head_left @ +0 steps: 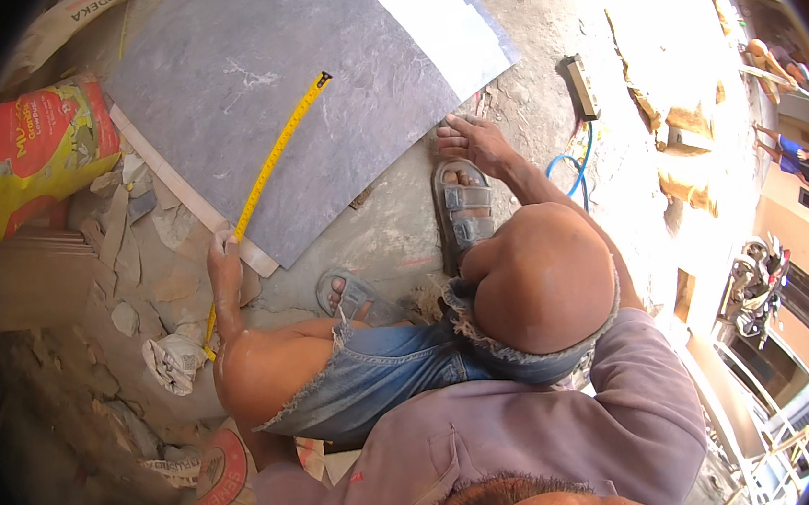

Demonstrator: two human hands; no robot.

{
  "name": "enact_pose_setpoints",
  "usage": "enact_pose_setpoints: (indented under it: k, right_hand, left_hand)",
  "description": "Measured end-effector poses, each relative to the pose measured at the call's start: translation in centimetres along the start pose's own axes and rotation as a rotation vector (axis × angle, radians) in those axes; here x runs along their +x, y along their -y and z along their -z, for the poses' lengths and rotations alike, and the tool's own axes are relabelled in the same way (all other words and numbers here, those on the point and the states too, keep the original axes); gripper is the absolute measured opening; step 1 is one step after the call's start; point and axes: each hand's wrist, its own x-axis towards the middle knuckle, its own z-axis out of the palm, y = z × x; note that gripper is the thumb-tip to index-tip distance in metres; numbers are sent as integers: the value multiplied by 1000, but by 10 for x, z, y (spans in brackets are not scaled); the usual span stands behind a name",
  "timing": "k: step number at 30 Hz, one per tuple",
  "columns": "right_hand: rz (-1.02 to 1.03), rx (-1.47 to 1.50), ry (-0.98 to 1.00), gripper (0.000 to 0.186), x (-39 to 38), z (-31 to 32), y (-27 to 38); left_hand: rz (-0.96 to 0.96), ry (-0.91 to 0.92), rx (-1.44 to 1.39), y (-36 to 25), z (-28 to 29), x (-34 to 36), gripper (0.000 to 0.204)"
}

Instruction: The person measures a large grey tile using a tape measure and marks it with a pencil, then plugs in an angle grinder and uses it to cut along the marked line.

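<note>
A large grey stone-look tile (245,84) lies flat on the ground in front of me as I squat. A yellow tape measure (271,158) runs diagonally across it, its hook end near the tile's middle. My left hand (224,259) pinches the tape against the tile's near left edge, and the tape trails on down past my knee. My right hand (473,139) rests its fingertips on the tile's near right edge, just above my sandalled foot (463,209). I cannot make out anything held in it.
A red and yellow cement bag (30,155) lies at left, with broken tile shards (133,228) and crumpled paper (173,361) beside it. A power strip (583,85) and blue cable (575,165) lie at right. Another printed sack (215,481) sits by my left thigh. Motorbikes (758,279) and people (796,160) are far right.
</note>
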Motion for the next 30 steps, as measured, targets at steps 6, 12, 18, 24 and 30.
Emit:
enact_pose_setpoints:
  k: [6, 12, 18, 24, 30]
  right_hand:
    - [48, 220, -108, 39, 41, -9, -17]
    - [187, 119, -203, 40, 40, -31, -3]
    - [280, 78, -361, 38, 73, 19, 43]
    - [256, -168, -410, 39, 102, 71, 82]
    - [187, -272, -297, 35, 104, 70, 106]
  left_hand:
    - [13, 13, -26, -3, -5, 3, 22]
    - [175, -33, -216, 11, -2, -3, 20]
    - [-11, -109, -169, -19, -5, -7, 22]
    - [60, -147, -57, -46, 10, -8, 23]
    - [161, -197, -202, -37, 29, -3, 22]
